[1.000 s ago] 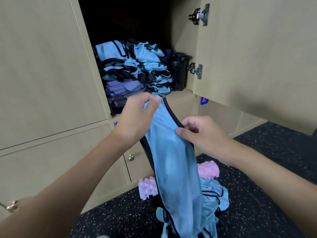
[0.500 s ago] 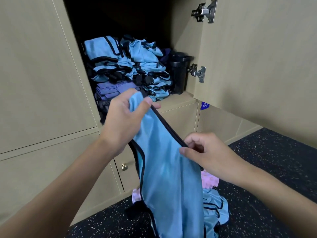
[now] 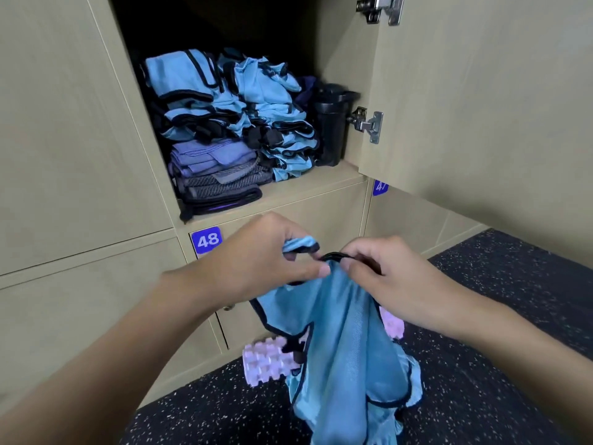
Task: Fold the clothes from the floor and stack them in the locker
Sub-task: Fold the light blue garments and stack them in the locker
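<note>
A light blue bib with black trim [image 3: 340, 342] hangs in front of me, held up at its top edge by both hands. My left hand [image 3: 256, 261] pinches one bunched corner of it. My right hand [image 3: 382, 274] pinches the black trim right beside it, fingertips almost touching the left hand. The open locker [image 3: 308, 184] above holds stacks of folded blue bibs [image 3: 231, 101] over folded purple and grey clothes [image 3: 218, 175]. More blue cloth [image 3: 410, 387] lies on the floor behind the hanging bib, mostly hidden by it.
A black bottle [image 3: 330, 123] stands at the locker's right side. The locker door [image 3: 481, 91] is swung open on the right. A pink ridged foam roller [image 3: 269, 361] lies on the dark speckled floor [image 3: 497, 396] against the lower lockers, one labelled 48 [image 3: 207, 239].
My hands have dropped below the locker shelf and come together. The right hand has slid up the trim to meet the left, so the bib's top edge is gathered between them.
</note>
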A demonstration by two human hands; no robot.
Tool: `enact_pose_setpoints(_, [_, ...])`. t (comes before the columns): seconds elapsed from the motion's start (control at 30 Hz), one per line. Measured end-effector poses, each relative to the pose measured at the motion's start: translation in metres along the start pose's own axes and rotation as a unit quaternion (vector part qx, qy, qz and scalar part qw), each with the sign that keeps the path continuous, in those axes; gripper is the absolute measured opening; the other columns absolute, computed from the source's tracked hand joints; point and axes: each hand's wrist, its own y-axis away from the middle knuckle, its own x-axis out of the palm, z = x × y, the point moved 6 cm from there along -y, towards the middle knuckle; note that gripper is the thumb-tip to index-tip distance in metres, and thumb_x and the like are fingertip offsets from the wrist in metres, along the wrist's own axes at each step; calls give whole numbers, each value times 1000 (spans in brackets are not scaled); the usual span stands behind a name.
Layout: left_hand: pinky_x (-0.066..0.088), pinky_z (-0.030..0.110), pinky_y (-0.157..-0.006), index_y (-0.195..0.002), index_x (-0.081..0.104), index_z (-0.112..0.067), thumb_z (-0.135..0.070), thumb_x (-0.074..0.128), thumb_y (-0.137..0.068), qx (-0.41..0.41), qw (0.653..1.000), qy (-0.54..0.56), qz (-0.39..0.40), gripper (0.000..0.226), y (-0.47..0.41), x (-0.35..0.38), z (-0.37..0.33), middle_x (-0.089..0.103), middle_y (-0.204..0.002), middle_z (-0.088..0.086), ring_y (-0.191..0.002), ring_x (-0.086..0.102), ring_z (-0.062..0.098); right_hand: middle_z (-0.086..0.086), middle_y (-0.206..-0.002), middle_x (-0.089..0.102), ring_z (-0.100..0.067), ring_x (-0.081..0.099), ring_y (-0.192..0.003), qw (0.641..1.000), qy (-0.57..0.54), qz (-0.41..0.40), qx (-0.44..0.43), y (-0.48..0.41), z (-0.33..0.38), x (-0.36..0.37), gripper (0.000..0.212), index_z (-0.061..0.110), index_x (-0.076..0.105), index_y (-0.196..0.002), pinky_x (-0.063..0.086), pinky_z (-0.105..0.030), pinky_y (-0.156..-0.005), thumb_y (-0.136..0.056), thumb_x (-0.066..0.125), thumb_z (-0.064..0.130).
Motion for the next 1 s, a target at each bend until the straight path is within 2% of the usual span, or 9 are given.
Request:
enact_pose_setpoints(0.1, [32,32,-51,-74,64,2,-25,71,-89,26,999,-18,-31,32,4,-4,-3,53,-62,18,-55,37,12,-1,-59,52,-5,38,-51,1000,-26,-8,3,4,2,-2,21,7,67,-85,33,-21,-49,-99,53,15])
enact_pose_setpoints(0.17, [29,30,-50,-72,65,-6,-27,72,-88,31,998,-15,-48,27,8,-7,-8,41,-53,6,-53,32,10,13,-51,43,-3,34,-47,999,-42,-11,4,8,2,-2,22,8,66,-83,30,-17,-46,-100,53,14])
enact_pose_setpoints(0.3, [24,22,-47,-75,68,-17,-34,78,-82,22,999,2,-35,21,18,5,-12,34,-47,-8,-46,28,8,17,-51,44,-2,37,-47,999,-52,-14,-10,13,8,-5,21,7,67,-84,30,-14,-48,-99,54,14])
enact_pose_setpoints(0.43, [33,36,-50,-70,59,-3,-26,67,-91,25,994,-59,-86,32,18,-1,-8,53,-56,8,-49,36,9,6,-65,55,-2,45,-58,997,-80,9,-14,15,8,-3,12,10,70,-90,37,-18,-56,-96,61,16])
enact_pose_setpoints(0.6, [28,36,-49,-58,35,-11,-27,62,-89,-35,968,-111,-224,43,18,-37,9,39,-47,-3,-46,28,14,-13,-86,72,-29,59,-71,997,-66,28,-10,16,3,-3,7,13,68,-97,50,-42,-73,-95,63,16])
enact_pose_setpoints(0.77, [29,35,-51,-61,33,-11,-25,62,-87,-72,952,-160,-252,41,19,-45,21,38,-56,3,-54,34,24,-1,-71,67,-6,47,-60,999,-32,17,-24,13,3,-6,8,16,68,-89,40,-26,-60,-95,63,18])
enact_pose_setpoints(0.87, [50,29,-83,-88,72,-20,-31,73,-86,-2,970,-140,-197,12,19,-29,7,70,-97,-8,-88,63,13,16,-55,49,-2,40,-51,999,-6,10,-33,13,6,-5,11,15,66,-84,33,-14,-54,-95,63,16])
enact_pose_setpoints(0.93, [35,2,-94,-120,71,-29,-33,81,-79,32,988,-87,-122,42,20,-12,-6,63,-125,-22,-112,55,-14,17,-51,46,-2,41,-51,999,12,14,-43,14,10,-2,13,17,66,-81,32,-15,-53,-94,63,16])
enact_pose_setpoints(1.0, [36,0,-92,-130,64,-34,-32,86,-74,34,998,-30,-53,60,20,3,-12,59,-124,-32,-106,53,-24,15,-54,50,-2,42,-53,998,19,19,-54,14,15,1,13,19,66,-81,32,-17,-53,-93,63,16])
